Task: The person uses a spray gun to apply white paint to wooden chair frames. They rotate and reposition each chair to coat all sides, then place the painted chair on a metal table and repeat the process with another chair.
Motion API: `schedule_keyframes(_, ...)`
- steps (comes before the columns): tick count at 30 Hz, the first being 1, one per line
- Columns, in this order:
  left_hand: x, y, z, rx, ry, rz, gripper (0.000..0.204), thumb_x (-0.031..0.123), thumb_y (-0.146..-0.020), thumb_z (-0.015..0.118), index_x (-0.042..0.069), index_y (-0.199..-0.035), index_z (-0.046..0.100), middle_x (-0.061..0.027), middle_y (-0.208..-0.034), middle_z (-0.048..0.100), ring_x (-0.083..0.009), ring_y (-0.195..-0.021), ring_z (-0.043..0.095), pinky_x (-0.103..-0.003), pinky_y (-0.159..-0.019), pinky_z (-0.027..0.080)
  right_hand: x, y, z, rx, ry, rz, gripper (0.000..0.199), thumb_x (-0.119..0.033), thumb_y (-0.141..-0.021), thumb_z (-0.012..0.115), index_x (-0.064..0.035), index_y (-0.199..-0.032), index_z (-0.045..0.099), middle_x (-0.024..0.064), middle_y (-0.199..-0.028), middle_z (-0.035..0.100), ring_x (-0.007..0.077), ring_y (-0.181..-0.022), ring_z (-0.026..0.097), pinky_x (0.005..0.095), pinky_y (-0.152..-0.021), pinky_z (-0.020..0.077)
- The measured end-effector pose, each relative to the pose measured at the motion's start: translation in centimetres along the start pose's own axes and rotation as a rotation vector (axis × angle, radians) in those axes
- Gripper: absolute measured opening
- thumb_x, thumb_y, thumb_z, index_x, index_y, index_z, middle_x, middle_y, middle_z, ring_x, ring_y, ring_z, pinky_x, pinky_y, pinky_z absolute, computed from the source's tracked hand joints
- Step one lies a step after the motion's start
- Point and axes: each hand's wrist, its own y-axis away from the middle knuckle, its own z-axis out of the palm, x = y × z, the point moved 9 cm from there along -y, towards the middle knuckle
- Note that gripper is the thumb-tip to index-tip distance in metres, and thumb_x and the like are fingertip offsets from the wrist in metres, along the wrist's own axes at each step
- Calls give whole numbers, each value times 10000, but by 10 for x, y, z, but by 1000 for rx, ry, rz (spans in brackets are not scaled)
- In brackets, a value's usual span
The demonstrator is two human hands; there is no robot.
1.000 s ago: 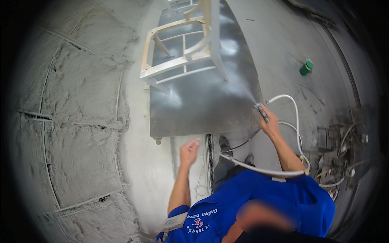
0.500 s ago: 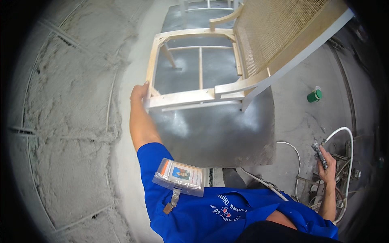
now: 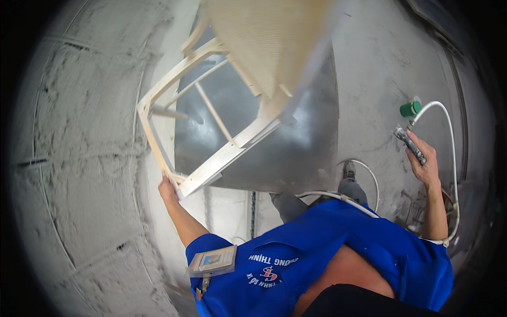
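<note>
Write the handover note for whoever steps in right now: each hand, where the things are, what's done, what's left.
Left hand: gripping the lower corner of the pale wooden chair frame, which is tipped up over the grey metal sheet.
Right hand: holding the spray gun out to the side, away from the chair; its white hose loops back down behind the arm.
A green can stands on the floor beyond the gun.
Done: chair is lifted and tilted.
Left: the gun is not aimed at the chair; whether any coat is on the wood cannot be told.
</note>
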Motion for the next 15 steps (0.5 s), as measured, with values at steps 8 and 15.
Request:
schedule_keyframes(8,-150,352,29,435,459,-370,652,508,-1075,485,-68,-1373,541,-166,-1225,704,-268,-1032,704,-380,-875,593,-10,-91,-69,-176,-264,-549,552,36,-831,710,-95,-1365,656,173,-1100,747,339,-936,725,385,-854,548)
schedule_keyframes(15,-87,469,315,98,861,-460,544,411,-1098,489,-81,-1295,611,-165,-1202,697,-236,-980,667,-373,-841,559,-122,-136,-100,-204,-318,-769,521,5,-869,687,-118,-1374,653,155,-1177,748,339,-997,740,382,-888,571)
